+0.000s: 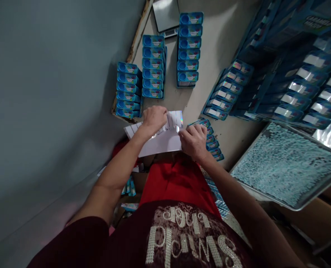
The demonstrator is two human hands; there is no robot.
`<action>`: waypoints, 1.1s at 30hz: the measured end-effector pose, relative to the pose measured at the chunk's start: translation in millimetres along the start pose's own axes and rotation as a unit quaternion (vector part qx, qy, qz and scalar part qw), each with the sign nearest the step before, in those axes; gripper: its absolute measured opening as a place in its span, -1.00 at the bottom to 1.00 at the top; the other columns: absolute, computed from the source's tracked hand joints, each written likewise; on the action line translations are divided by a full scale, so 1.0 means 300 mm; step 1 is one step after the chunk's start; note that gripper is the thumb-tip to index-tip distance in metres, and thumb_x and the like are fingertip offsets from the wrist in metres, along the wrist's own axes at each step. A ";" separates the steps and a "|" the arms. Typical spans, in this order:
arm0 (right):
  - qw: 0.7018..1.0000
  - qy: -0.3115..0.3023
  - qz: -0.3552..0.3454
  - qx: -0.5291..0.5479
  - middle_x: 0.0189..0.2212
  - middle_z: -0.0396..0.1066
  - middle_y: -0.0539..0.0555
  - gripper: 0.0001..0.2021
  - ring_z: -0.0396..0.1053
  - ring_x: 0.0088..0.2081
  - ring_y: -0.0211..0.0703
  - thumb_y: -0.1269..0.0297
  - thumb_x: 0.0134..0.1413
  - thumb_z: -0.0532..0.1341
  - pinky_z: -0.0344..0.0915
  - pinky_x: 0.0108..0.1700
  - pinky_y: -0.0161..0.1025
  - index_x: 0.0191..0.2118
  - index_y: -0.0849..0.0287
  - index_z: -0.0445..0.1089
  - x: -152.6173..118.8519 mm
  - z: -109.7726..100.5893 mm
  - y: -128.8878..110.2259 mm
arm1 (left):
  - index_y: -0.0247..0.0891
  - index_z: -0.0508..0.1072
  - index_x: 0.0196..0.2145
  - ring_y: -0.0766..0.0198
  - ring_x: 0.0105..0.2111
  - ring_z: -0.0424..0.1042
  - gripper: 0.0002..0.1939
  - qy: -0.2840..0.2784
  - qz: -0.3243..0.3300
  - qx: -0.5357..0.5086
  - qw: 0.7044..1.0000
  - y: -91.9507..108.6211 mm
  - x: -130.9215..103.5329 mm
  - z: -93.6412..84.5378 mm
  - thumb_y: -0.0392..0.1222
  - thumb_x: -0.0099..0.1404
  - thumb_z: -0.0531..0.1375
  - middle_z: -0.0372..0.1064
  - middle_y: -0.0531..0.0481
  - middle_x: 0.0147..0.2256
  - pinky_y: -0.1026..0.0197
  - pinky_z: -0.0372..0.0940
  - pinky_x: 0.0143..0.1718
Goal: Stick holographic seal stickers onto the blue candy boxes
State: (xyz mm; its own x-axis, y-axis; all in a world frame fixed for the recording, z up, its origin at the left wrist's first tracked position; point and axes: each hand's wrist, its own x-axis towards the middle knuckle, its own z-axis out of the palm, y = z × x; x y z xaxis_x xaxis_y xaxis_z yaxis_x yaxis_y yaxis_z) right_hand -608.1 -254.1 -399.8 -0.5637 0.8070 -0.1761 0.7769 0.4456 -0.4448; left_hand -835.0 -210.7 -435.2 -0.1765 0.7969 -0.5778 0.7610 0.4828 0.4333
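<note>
The left hand (155,120) grips the far edge of a sticker sheet (165,141), held near the table's (172,91) near edge; the right hand (194,140) pinches what seems a small shiny sticker (178,129).

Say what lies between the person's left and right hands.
Part of a white sheet spans the stretch between the left hand and right hand, as the head view shows.
</note>
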 end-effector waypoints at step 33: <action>0.911 -0.010 0.335 0.239 -0.51 0.53 0.08 -0.65 0.47 -0.40 -0.08 -0.01 0.12 0.35 0.28 -0.37 -0.25 -0.26 0.21 0.69 -0.220 -0.151 0.247 | -0.32 0.61 -0.41 0.38 -0.53 0.37 -0.57 0.034 -0.190 -0.642 0.742 0.280 -0.496 0.524 0.11 -0.02 0.55 0.48 0.02 -0.51 0.29 0.31 -0.43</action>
State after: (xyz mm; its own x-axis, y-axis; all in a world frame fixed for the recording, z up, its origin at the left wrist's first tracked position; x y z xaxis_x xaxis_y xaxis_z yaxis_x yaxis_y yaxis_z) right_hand -500.7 -256.8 -381.2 -0.0158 0.8264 -0.5628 0.7398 -0.3690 -0.5627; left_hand -646.8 -345.8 -421.5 -0.2910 0.5091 -0.8100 -0.5665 0.5906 0.5747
